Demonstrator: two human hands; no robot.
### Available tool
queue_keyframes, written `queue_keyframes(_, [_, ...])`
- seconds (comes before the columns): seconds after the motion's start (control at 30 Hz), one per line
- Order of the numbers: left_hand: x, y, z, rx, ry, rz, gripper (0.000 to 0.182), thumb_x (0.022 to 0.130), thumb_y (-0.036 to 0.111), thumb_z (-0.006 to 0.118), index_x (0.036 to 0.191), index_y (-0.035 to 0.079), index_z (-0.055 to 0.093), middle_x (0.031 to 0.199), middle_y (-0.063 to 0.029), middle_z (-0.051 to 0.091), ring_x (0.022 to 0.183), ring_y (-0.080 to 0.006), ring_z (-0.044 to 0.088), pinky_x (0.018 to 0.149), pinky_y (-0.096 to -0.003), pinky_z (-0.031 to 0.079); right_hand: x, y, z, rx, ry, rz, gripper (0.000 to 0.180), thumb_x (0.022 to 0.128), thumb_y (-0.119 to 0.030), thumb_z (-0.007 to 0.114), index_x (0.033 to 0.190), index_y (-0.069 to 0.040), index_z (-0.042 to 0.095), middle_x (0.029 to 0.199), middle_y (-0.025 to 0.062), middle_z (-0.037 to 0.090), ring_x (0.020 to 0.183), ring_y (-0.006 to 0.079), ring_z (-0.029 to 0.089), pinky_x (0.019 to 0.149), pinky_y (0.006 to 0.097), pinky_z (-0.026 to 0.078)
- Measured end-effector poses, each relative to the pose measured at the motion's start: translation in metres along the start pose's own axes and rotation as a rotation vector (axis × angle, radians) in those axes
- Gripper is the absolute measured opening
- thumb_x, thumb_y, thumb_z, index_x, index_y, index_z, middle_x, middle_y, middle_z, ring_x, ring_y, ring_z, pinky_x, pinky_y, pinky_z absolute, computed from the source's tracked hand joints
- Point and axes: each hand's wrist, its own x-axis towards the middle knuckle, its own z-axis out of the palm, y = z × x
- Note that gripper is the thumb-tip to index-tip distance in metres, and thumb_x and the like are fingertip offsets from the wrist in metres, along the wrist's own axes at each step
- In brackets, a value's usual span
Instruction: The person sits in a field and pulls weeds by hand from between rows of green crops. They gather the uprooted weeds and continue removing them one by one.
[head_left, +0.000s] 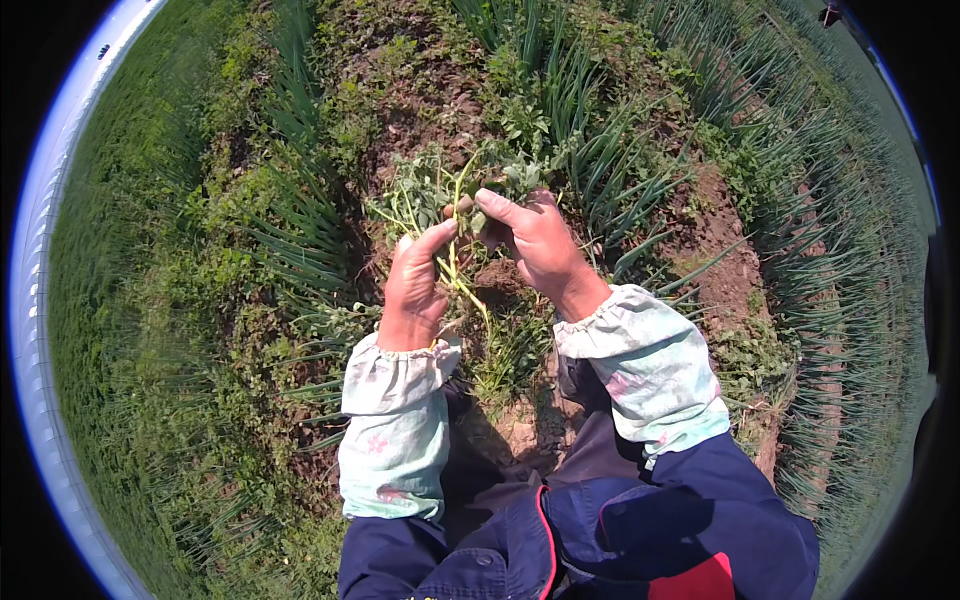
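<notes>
Pale-stemmed, leafy weeds (459, 279) are gripped in my left hand (415, 285), the thumb pressed along the stems. Their lower stems trail down beside my wrist. My right hand (541, 238) is closed on more leafy weeds (521, 178), thumb pointing towards the left hand. The two hands are close together above the soil, and the greenery between them overlaps. Small brown shapes (459, 206) show between the thumbs; whether they are soiled fingertips or something else I cannot tell. Most of my fingers are hidden behind the plants. Patterned sleeve covers reach both wrists.
Green onion plants stand in a row on the left (300, 232) and another on the right (619, 169). Low weeds (247, 322) and reddish-brown soil (720, 247) lie among them. Pulled-looking grass (510, 356) lies before my knees. A long whitish structure (52, 187) curves along the far left.
</notes>
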Motion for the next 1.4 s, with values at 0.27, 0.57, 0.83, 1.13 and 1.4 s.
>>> queue_keyframes(0.27, [0.013, -0.007, -0.019, -0.305, 0.052, 0.096, 0.027, 0.095, -0.001, 0.06, 0.122, -0.001, 0.056, 0.095, -0.0161, 0.069, 0.082, -0.025, 0.069, 0.07, -0.0399, 0.062, -0.001, 0.01, 0.0, 0.037, -0.051, 0.286, 0.02, 0.1, -0.018, 0.063, 0.09, -0.003, 0.071, 0.078, 0.0018, 0.069, 0.06, 0.0083, 0.061, 0.053, 0.0248, 0.049])
queue_keyframes(0.57, [0.009, 0.048, -0.039, -0.01, 0.255, 0.571, 0.016, 0.096, -0.002, 0.063, 0.112, -0.004, 0.064, 0.101, -0.0117, 0.068, 0.084, -0.0147, 0.065, 0.069, -0.0251, 0.056, -0.023, -0.001, -0.013, -0.19, -0.462, 0.479, 0.016, 0.093, -0.019, 0.071, 0.099, -0.006, 0.062, 0.077, -0.0012, 0.064, 0.051, 0.006, 0.051, 0.046, 0.024, 0.043])
queue_keyframes(0.83, [0.0, 0.023, -0.027, 0.33, 0.048, 0.409, 0.017, 0.093, -0.003, 0.066, 0.109, 0.002, 0.062, 0.092, -0.0041, 0.07, 0.078, -0.0146, 0.07, 0.063, -0.028, 0.055, -0.006, -0.007, -0.014, -0.107, -0.035, 0.101, 0.014, 0.096, -0.018, 0.073, 0.105, -0.01, 0.066, 0.081, -0.0061, 0.061, 0.064, 0.0031, 0.054, 0.052, 0.0209, 0.045])
queue_keyframes(1.13, [0.001, -0.016, 0.009, 0.412, -0.192, 0.384, 0.027, 0.095, 0.0, 0.063, 0.121, 0.0, 0.062, 0.111, -0.0039, 0.069, 0.096, -0.0108, 0.065, 0.085, -0.0283, 0.054, 0.008, 0.004, -0.003, -0.534, -0.116, -0.16, 0.022, 0.091, -0.012, 0.076, 0.109, 0.001, 0.072, 0.1, 0.0045, 0.074, 0.09, 0.0128, 0.066, 0.084, 0.0307, 0.054])
queue_keyframes(1.4, [-0.003, -0.002, 0.001, 0.14, 0.051, 0.14, 0.021, 0.094, 0.005, 0.061, 0.114, -0.002, 0.061, 0.102, -0.0134, 0.073, 0.087, -0.0202, 0.074, 0.077, -0.0303, 0.063, -0.002, 0.002, -0.018, -0.426, 0.006, -0.132, 0.012, 0.096, -0.012, 0.069, 0.103, -0.002, 0.072, 0.097, 0.0037, 0.074, 0.085, 0.0112, 0.067, 0.081, 0.0287, 0.054])
